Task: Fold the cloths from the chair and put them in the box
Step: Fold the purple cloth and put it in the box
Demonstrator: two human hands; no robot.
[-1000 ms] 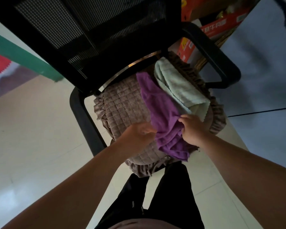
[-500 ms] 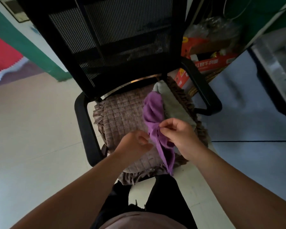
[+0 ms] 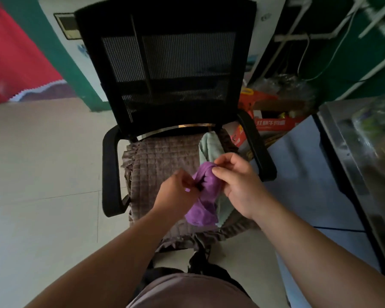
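Nearest the camera, both hands hold the purple cloth (image 3: 203, 196) above the front of the chair seat: the left hand (image 3: 178, 193) pinches a bunched part of it at its fingertips, and the right hand (image 3: 236, 181) grips the top of the same bundle just beside it, fingers curled around the fabric. The cloth hangs between them as a crumpled wad with its lower end drooping free, not spread flat, so the likeliest trouble is a bad fold: with no corners or edges found, any fold made from here would probably come out lumpy and uneven. Both grips take only a little fabric, so the cloth could also slip from one hand and drop onto the quilted seat cushion (image 3: 160, 165) or past its front frill to the floor (image 3: 42, 174). Just behind the hands, a pale green cloth (image 3: 209, 145) lies on the right side of the cushion, partly under the purple one; the dangling end could drag it toward the seat edge. Beyond stands the chair (image 3: 165, 63), its armrests flanking the working space. A red cardboard carton (image 3: 271, 124) sits behind it, but I cannot tell whether that is the box meant.
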